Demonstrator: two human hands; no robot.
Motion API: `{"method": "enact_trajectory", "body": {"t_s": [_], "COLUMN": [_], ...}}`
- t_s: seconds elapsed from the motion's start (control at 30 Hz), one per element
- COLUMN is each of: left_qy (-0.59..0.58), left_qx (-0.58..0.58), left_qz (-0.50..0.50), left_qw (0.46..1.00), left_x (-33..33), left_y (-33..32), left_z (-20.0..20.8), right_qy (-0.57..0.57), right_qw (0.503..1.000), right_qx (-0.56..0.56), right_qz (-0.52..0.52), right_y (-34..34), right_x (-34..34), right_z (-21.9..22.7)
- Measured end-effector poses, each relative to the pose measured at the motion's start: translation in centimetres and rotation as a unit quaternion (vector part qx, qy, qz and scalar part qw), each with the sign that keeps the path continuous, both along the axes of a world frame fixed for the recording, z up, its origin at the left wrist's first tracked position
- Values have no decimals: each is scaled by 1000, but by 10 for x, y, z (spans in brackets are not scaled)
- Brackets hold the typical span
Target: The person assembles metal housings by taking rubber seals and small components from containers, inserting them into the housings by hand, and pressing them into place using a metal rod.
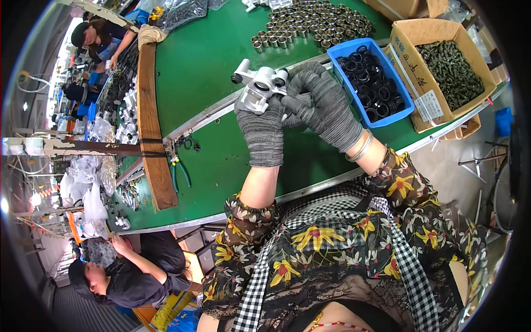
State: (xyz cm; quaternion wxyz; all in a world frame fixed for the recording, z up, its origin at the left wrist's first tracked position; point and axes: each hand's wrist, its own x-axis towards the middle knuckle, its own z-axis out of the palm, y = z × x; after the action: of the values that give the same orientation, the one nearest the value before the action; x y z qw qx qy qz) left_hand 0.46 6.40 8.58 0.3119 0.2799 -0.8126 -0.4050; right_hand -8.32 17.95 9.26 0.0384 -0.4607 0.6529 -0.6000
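In my left hand (pixel 261 135), gloved in grey knit, is a white metal casting (pixel 255 83) with a round bore and black end pieces, raised above the green table. My right hand (pixel 329 108), in a matching glove, is closed with its fingers bent against the casting's right side. What those fingertips pinch is hidden. Right of my hands, a blue bin (pixel 406 113) holds many black rings (pixel 376 83).
Many metal rings (pixel 310 25) stand at the back. A cardboard box (pixel 412 72) of small dark parts is at the right. A wooden board (pixel 148 110) and green-handled pliers (pixel 180 171) lie left. Two co-workers (pixel 133 271) (pixel 102 41) are at the left. A metal rail (pixel 204 116) crosses the table.
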Motion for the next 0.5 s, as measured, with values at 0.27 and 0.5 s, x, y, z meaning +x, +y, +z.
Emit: {"method": "enact_trajectory", "body": {"t_s": [0.27, 0.5], "left_qy": [21, 280], "left_qx": [-107, 439], "left_qz": [19, -160], "left_qw": [994, 838], "left_x": [4, 20], "left_y": [2, 21], "left_z": [-14, -10], "right_qy": [-155, -22], "right_qw": [983, 996], "right_qx": [96, 78], "right_qz": [30, -39], "right_y": [3, 5], "right_x": [0, 2], "right_z": [14, -10]}}
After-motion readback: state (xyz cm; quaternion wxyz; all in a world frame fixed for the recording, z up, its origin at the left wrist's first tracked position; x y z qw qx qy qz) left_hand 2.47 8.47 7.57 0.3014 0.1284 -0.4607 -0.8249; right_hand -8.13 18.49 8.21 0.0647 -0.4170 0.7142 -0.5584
